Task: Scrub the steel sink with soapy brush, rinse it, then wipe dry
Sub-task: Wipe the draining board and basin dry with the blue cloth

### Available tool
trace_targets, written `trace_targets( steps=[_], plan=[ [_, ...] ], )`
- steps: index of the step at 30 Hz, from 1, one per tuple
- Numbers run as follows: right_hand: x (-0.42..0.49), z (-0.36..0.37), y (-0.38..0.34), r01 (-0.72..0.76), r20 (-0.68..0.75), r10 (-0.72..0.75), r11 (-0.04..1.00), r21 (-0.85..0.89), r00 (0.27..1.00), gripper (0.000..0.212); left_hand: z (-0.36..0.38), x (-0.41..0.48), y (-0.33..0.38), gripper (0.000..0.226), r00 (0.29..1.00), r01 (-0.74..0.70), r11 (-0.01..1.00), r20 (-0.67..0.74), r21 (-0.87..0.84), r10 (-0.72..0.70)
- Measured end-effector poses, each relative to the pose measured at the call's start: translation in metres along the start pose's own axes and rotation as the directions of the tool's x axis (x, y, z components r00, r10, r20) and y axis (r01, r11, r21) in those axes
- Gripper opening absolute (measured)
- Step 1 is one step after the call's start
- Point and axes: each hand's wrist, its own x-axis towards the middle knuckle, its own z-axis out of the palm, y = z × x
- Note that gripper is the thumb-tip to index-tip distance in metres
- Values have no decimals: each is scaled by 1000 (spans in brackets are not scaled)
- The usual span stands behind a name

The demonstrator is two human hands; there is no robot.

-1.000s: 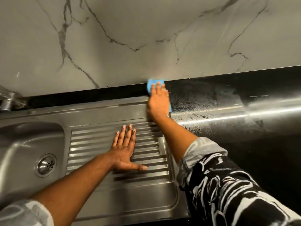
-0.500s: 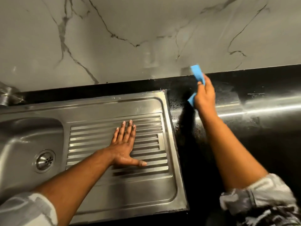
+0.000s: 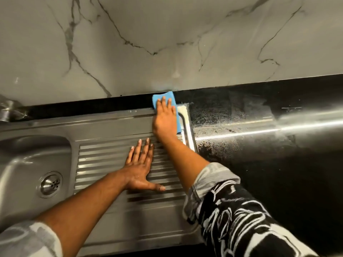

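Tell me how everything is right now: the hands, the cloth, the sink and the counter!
Left hand: flat, fingers straight, resting on the ribbed part of the sink.
Right hand: flat, pressing on the cloth.
Cloth: spread flat at the sink's back right corner.
Drain: unplugged, holes showing.
Counter: wet and streaky beside the sink.

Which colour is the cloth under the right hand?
Blue; the cloth shows best in the head view, pressed flat by the right hand.

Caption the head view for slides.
Right hand presses blue cloth on far rim of steel sink; left hand rests flat on drainboard.
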Motion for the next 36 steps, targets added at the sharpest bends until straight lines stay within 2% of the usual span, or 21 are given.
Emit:
trace_targets(
  steps=[2, 4, 7, 8, 9, 12, 13, 15, 17, 19, 20, 22, 25, 28, 30, 33, 36],
  plan=[
    [-11, -10, -14, -77, 43, 67, 951, 298, 997, 59, 1, -1, 0, 155, 1000, -3, 1000, -5, -2, 3],
    [-23, -41, -7, -188, 78, 177, 783, 593, 981, 48, 0, -1, -1, 154, 1000, -14, 1000, -6, -20, 14],
    [-51, -103, 30, -262, 89, 349, 490, 832, 933, 39, 0, -3, -2, 154, 999, -37, 998, -9, -44, 36],
    [-60, -125, 53, -262, 62, 410, 451, 853, 910, 37, 0, -3, -3, 154, 999, -46, 998, -8, -47, 45],
    [-69, -147, 78, -251, 9, 460, 469, 847, 888, 37, 1, -3, -4, 154, 999, -52, 997, -7, -49, 52],
    [-88, -190, 149, -267, -133, 460, 699, 663, 878, 46, 1, -3, -5, 155, 998, -55, 997, -12, -47, 54],
    [-92, -191, 167, -305, -146, 444, 785, 540, 884, 48, 1, -3, -4, 155, 998, -56, 997, -11, -49, 55],
    [-94, -173, 191, -326, -125, 383, 886, 330, 915, 51, 1, -3, -4, 155, 998, -57, 997, -13, -52, 56],
    [-93, -139, 191, -233, -59, 247, 956, 178, 967, 58, 1, -3, -3, 155, 998, -54, 997, -13, -52, 54],
    [-90, -107, 178, -166, -75, 164, 986, -18, 984, 58, 2, -3, -3, 155, 999, -51, 998, -15, -45, 50],
    [-89, -96, 167, -167, -96, 161, 984, -57, 982, 57, 2, -3, -3, 155, 999, -49, 998, -16, -43, 48],
    [-92, -80, 138, -174, -89, 168, 982, -68, 982, 59, 2, -3, -2, 155, 999, -50, 998, -17, -40, 49],
    [-105, -57, 97, -66, -19, 64, 991, -118, 998, 59, 1, -3, -1, 156, 999, -43, 998, -16, -36, 43],
    [-127, -48, 77, 45, 77, -40, 997, -63, 996, 57, 0, -5, 0, 157, 999, -38, 999, -12, -38, 37],
    [-152, -64, 82, 49, 122, -63, 993, 108, 991, 56, -2, -7, 1, 160, 999, -37, 998, -9, -47, 37],
    [-213, -114, 92, -89, 54, 73, 903, 419, 996, 61, 0, -6, -1, 160, 999, -48, 997, -18, -53, 47],
    [-290, -168, 99, -157, -10, 199, 802, 576, 980, 54, 3, -7, -3, 158, 998, -53, 997, -26, -54, 51]
  ],
)
